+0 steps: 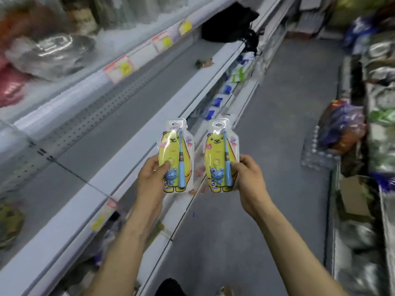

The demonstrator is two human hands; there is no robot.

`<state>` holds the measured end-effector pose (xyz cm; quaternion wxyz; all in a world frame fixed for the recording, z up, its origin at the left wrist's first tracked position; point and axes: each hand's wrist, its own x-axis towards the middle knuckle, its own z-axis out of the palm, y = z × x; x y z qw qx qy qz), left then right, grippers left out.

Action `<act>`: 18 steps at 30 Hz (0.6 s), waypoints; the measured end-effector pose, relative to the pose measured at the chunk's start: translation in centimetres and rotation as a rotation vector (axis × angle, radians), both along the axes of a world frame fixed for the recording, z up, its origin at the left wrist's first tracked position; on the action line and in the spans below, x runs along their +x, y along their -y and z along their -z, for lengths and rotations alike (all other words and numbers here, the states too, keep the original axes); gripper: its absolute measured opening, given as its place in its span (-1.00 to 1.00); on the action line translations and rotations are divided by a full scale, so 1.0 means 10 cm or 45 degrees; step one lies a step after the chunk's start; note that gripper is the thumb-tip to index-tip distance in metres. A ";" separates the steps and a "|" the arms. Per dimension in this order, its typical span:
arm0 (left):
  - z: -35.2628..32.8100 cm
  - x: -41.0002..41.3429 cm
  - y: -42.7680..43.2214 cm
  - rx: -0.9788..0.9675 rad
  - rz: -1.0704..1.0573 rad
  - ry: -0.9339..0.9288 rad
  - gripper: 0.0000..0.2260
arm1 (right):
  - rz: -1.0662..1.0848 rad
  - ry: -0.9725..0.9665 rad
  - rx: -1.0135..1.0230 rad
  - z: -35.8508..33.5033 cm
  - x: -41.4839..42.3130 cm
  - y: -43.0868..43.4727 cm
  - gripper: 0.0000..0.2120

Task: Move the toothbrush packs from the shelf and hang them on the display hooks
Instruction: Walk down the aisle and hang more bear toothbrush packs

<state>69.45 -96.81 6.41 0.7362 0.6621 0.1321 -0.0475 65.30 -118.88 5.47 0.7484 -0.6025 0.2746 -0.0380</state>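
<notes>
Packs of yellow bear-printed card, each with a blue toothbrush: left pack is pinched by left hand, right pack by right hand.

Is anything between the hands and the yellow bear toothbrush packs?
Nothing: the left hand grips one yellow bear-printed plastic toothbrush pack, the right hand grips a second matching pack. No display hooks are in view.

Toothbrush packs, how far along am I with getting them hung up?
Done: the left pack and right pack are off the shelf. In hand: the left hand grips one and the right hand the other, hanger holes up. Left: both need hanging; no display hook shows in this view.
</notes>
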 end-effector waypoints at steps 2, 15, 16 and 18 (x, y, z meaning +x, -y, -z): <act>-0.05 0.26 0.43 0.002 0.096 0.020 -0.87 | 0.081 0.015 -0.007 -0.04 0.14 0.41 -0.84; -0.30 2.68 3.39 -0.074 0.625 0.136 -0.84 | 0.567 0.137 -0.139 -0.36 1.66 2.97 -0.82; -0.35 2.85 3.63 -0.073 0.674 0.130 -0.84 | 0.613 0.144 -0.148 -0.43 1.77 3.13 -0.80; -0.47 3.19 4.12 -0.105 0.768 0.125 -0.84 | 0.676 0.176 -0.187 -0.59 2.00 3.50 -0.79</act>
